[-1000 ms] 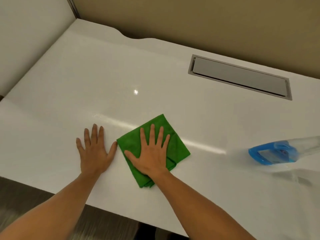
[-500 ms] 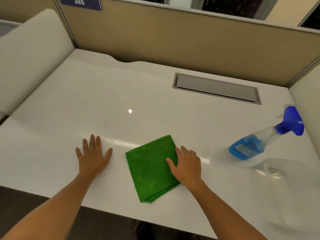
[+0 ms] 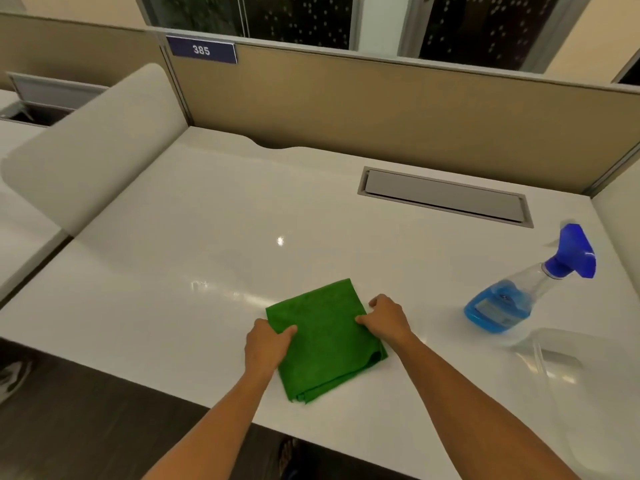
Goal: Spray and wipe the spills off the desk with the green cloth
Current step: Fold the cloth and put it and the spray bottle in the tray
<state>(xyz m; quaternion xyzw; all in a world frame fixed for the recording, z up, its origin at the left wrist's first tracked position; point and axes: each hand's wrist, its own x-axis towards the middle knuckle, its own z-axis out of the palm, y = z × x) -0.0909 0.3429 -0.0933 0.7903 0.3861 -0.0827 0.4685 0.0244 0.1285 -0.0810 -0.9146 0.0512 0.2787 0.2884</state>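
Note:
A folded green cloth (image 3: 323, 337) lies flat on the white desk (image 3: 194, 258) near its front edge. My left hand (image 3: 265, 346) pinches the cloth's left edge with curled fingers. My right hand (image 3: 386, 318) grips the cloth's right edge the same way. A clear spray bottle (image 3: 509, 301) with blue liquid and a blue trigger head stands to the right of the cloth, an arm's width from my right hand. No spill shows clearly on the glossy surface.
A grey cable hatch (image 3: 445, 199) is set into the desk at the back right. Tan partition panels (image 3: 381, 109) wall the back, with a blue "385" sign (image 3: 201, 50). A white rounded divider (image 3: 93, 147) bounds the left side.
My left hand has moved right from flat on the desk onto the cloth's left edge. My right hand has curled onto the right edge. The camera has tilted up.

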